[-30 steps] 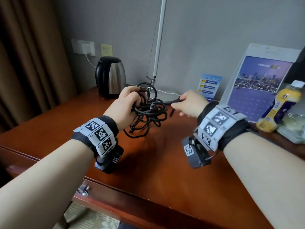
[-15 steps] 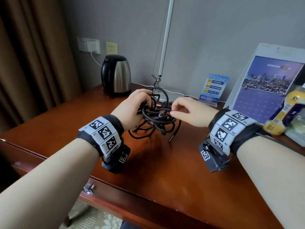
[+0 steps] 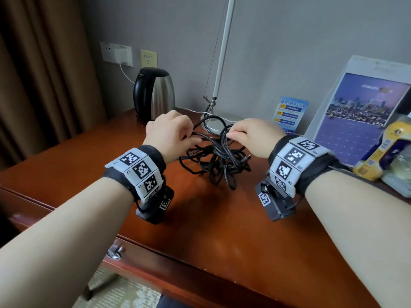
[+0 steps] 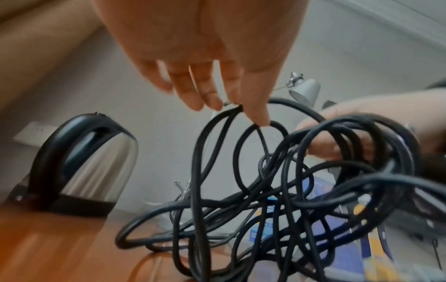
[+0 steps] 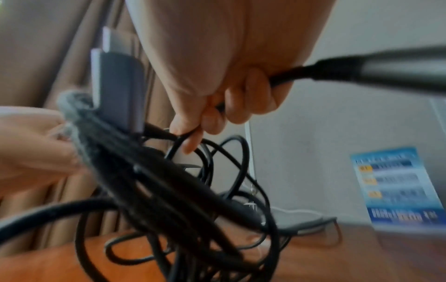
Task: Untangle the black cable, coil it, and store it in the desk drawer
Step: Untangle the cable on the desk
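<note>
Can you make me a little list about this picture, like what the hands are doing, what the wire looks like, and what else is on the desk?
left hand: left hand pinches loops of the black cable
right hand: right hand grips other strands of it
cable: one tangled bundle, not coiled, its bottom on the desk
drawer: drawer looks closed, metal knob showing
behind the cable: kettle, lamp base, blue card
far right: yellow bottle

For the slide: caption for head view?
Both hands pinch loops of the tangled black cable above the desk.
</note>
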Demonstrator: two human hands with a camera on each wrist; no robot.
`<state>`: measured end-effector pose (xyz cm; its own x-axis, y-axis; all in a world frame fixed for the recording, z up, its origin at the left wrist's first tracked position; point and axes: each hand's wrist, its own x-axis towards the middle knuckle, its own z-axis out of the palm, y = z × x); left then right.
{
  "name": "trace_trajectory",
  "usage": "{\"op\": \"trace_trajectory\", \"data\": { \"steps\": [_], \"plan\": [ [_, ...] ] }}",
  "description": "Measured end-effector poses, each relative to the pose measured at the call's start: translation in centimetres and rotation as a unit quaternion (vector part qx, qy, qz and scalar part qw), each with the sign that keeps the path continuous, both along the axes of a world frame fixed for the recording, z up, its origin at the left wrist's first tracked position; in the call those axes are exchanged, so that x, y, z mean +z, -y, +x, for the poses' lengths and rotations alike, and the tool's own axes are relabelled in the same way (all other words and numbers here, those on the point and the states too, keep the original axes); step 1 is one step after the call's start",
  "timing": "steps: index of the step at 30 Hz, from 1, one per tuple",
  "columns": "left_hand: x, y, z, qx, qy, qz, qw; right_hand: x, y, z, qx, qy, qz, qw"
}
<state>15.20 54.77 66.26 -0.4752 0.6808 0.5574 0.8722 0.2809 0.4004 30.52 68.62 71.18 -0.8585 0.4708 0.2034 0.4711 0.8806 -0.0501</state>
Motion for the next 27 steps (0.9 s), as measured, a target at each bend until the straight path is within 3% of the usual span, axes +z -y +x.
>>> {"op": "trace_trajectory", "data": {
  "steps": [2, 7, 10, 13, 16, 18, 20, 27],
  "plan": [
    [-0.3, 0.2, -0.2, -0.043, 0.063, 0.002, 0.997, -0.7, -0.4, -0.2, -0.002, -0.005, -0.055, 0.998],
    [-0.9, 0.9, -0.7, -0.044, 0.113, 0.004, 0.993, -1.6, -1.6, 0.6, -0.005, 0.009, -0.149, 0.989],
    [-1.2, 0.6, -0.3, -0.101, 0.166, -0.067, 0.979, -2.5, -2.0, 0.6, -0.031, 0.005, -0.185, 0.982],
    [-1.1, -0.4, 0.5, -0.128, 0.109, -0.153, 0.974, -3.6, -2.3, 0.1, -0.059, 0.030, -0.240, 0.968],
    [-0.9, -1.3, 1.0, -0.138, 0.157, -0.089, 0.974, -4.1, -2.7, -0.2, -0.051, 0.020, -0.304, 0.951],
    [-1.1, -1.7, 1.1, -0.159, 0.231, -0.009, 0.960, -4.0, -2.6, -0.2, -0.018, -0.008, -0.364, 0.931],
    [-1.2, -1.9, 1.0, -0.176, 0.253, 0.021, 0.951, -3.7, -2.2, -0.1, 0.009, -0.046, -0.413, 0.909],
    [-0.5, -2.6, 1.7, -0.127, 0.108, -0.055, 0.984, -4.0, -1.1, -0.7, 0.050, -0.178, -0.527, 0.829]
  ]
}}
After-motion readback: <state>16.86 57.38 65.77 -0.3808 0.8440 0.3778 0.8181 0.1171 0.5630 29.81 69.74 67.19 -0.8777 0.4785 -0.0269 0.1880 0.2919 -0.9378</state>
